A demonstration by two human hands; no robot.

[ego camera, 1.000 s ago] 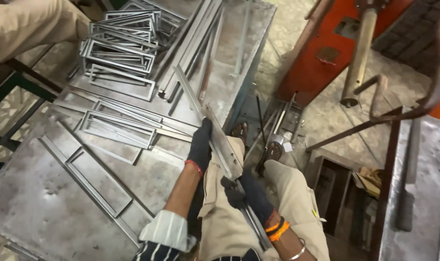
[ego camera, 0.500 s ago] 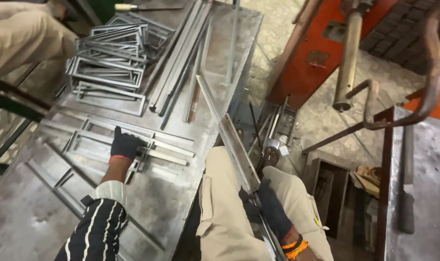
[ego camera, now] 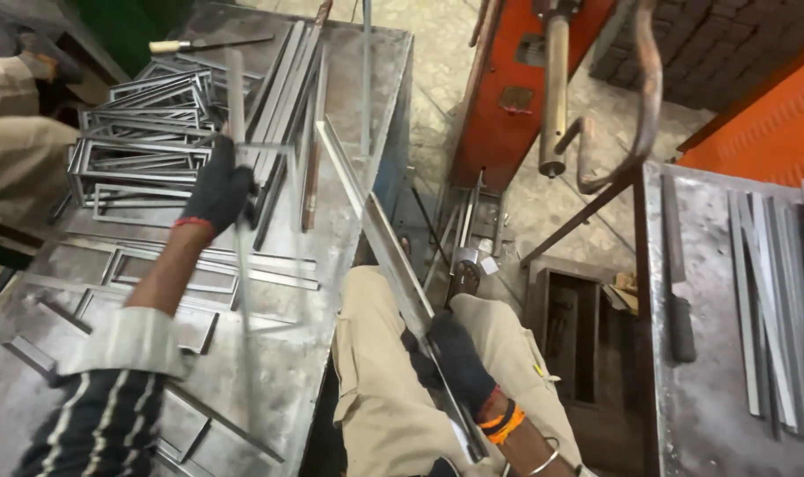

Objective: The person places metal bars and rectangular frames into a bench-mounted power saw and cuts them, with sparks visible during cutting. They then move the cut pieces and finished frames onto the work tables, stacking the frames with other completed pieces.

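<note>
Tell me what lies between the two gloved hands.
In the head view, the left hand and right hand are separated by bare table and the long metal strip.

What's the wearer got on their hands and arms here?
Both hands wear dark fabric gloves; the left hand glove has a red cuff edge. The left arm has a black-and-white striped sleeve rolled up. The right hand wrist carries orange and dark bands plus a thin metal bangle.

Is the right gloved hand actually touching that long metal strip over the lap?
Touching. The head view shows the right hand in a dark glove with fingers wrapped around the long metal strip, which runs on past both sides of the grip.
</note>
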